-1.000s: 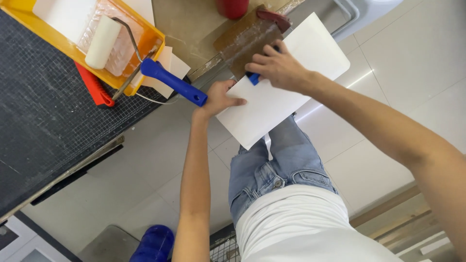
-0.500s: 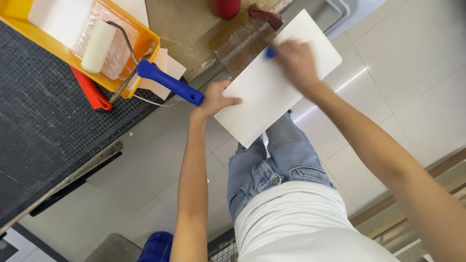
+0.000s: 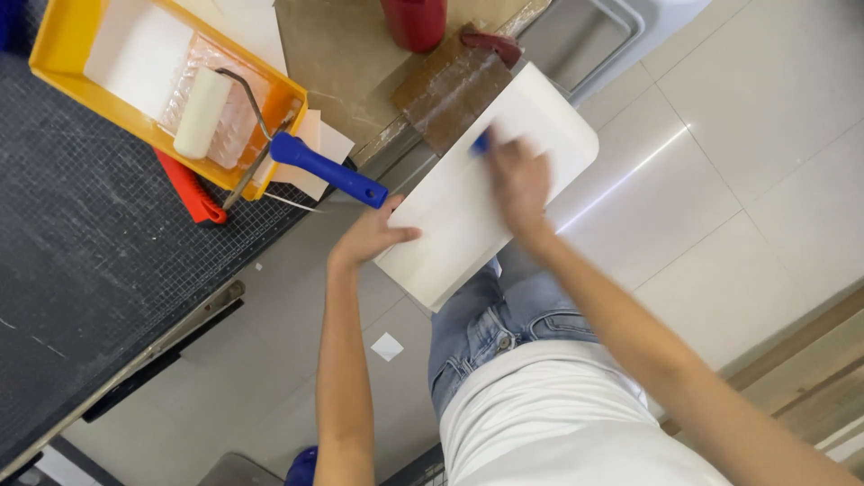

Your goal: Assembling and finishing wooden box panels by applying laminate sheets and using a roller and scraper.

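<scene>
— Step? Left hand (image 3: 371,239) fingers flat, open, steadying the white board's (image 3: 468,202) edge; right hand (image 3: 517,180) blurred, around something blue (image 3: 482,141), grip unclear.
— Next? I judge: firm hold, even strokes.

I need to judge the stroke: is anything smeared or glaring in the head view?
Head view: right hand motion-blurred over the white board; left hand on its edge, sharp; bright glare streak across the floor tile; paint roller crisp.

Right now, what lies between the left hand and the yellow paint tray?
In the head view, the roller's blue handle spans from the yellow paint tray toward the left hand.
</scene>
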